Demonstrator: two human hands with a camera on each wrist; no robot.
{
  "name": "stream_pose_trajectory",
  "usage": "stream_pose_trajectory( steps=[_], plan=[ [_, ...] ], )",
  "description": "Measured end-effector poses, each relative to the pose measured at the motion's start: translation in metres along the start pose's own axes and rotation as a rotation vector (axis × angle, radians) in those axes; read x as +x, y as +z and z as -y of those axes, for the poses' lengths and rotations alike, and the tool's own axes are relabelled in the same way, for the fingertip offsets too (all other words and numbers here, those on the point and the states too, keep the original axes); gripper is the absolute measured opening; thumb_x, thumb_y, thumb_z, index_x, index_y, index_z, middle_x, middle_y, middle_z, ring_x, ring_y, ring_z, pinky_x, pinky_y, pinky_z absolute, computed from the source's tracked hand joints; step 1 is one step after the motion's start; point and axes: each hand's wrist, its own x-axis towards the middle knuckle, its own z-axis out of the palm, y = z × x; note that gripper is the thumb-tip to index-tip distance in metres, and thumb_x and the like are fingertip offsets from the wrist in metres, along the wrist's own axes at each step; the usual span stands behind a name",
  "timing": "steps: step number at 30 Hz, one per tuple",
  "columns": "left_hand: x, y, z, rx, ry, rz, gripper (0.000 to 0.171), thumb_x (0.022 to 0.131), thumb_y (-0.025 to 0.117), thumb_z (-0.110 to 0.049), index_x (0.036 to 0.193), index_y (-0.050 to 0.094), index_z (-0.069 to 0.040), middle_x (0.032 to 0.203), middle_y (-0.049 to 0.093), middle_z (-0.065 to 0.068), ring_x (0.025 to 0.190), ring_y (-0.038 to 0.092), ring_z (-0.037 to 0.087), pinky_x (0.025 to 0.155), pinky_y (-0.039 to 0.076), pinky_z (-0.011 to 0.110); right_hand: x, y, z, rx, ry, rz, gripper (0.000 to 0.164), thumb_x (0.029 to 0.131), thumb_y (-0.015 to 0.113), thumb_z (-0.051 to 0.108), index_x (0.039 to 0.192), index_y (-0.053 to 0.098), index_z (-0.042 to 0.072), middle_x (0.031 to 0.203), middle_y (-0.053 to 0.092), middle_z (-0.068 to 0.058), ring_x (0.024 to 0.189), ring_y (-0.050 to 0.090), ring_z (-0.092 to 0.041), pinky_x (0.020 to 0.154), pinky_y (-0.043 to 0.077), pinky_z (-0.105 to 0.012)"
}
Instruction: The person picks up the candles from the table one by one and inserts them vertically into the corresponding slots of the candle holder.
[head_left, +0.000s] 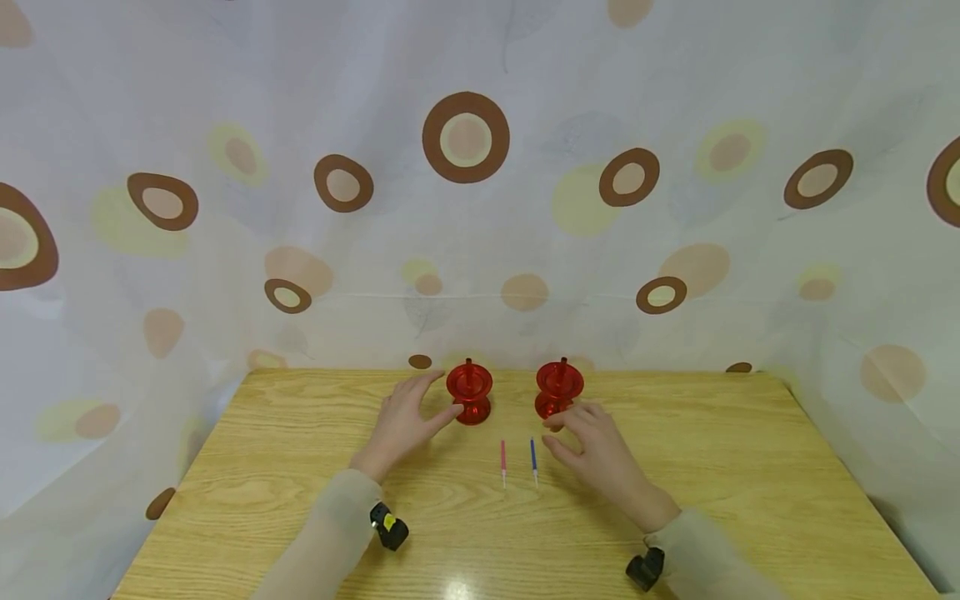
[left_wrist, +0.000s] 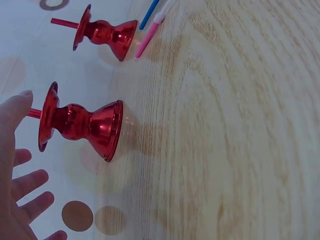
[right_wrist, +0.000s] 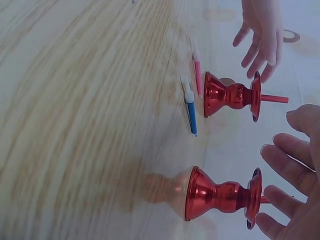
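Two shiny red candle holders, each with an upright red tube, stand on the table. My left hand point(head_left: 405, 421), thumb and fingers spread, is beside the left candle holder point(head_left: 471, 386); in the left wrist view, that holder point(left_wrist: 75, 121) stands free of the fingers. Just in front of the right candle holder point(head_left: 560, 383) hovers my right hand point(head_left: 597, 450), its fingers loosely bent. The right wrist view has these fingers near the rim of the holder point(right_wrist: 220, 196), whether touching I cannot tell. Between the hands lie a pink candle point(head_left: 503, 460) and a blue candle point(head_left: 534, 458), both thin.
The wooden table point(head_left: 270, 475) ends at the back against a white sheet point(head_left: 465, 233) printed with brown and yellow circles. The sheet also hangs at both sides. A small black camera sits on each wrist, at the left point(head_left: 389, 527) and at the right point(head_left: 646, 570).
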Motion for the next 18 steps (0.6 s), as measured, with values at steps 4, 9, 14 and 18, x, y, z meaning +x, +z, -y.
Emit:
stream_pose_trajectory(
  steps=[4,9,14,18],
  plan=[
    [0.001,0.001,-0.001,0.002,0.0,0.001,0.072,0.095,0.07,-0.055,0.153,0.052,-0.016,0.156,0.052,0.009,0.146,0.043,0.038,0.116,0.029,0.068,-0.001,0.004,0.001,0.011,-0.001,0.002,0.017,0.087,0.084,0.009,0.101,0.075,0.009,0.1,0.075,-0.002,0.101,0.062,-0.028,0.093,0.05,-0.053],
    [0.003,0.001,-0.001,0.006,0.002,0.008,0.073,0.096,0.068,-0.057,0.153,0.051,-0.016,0.156,0.051,0.009,0.146,0.043,0.038,0.116,0.03,0.068,-0.001,0.006,0.003,0.016,0.006,0.012,0.018,0.087,0.084,0.009,0.102,0.075,0.008,0.101,0.075,-0.001,0.101,0.062,-0.026,0.092,0.051,-0.052],
    [0.005,0.001,-0.001,-0.003,-0.003,0.011,0.072,0.096,0.068,-0.057,0.154,0.051,-0.016,0.157,0.051,0.009,0.146,0.042,0.038,0.116,0.03,0.068,0.0,0.009,0.004,0.029,-0.024,-0.004,0.018,0.086,0.085,0.007,0.101,0.075,0.005,0.101,0.075,-0.002,0.1,0.063,-0.025,0.095,0.051,-0.054],
    [0.006,0.002,-0.001,-0.012,0.0,0.01,0.072,0.096,0.068,-0.056,0.153,0.051,-0.016,0.156,0.051,0.01,0.146,0.043,0.038,0.117,0.03,0.067,0.001,0.012,0.006,0.033,-0.025,0.004,0.018,0.086,0.085,0.008,0.1,0.074,0.006,0.1,0.075,-0.002,0.099,0.063,-0.024,0.095,0.052,-0.055]
  ],
)
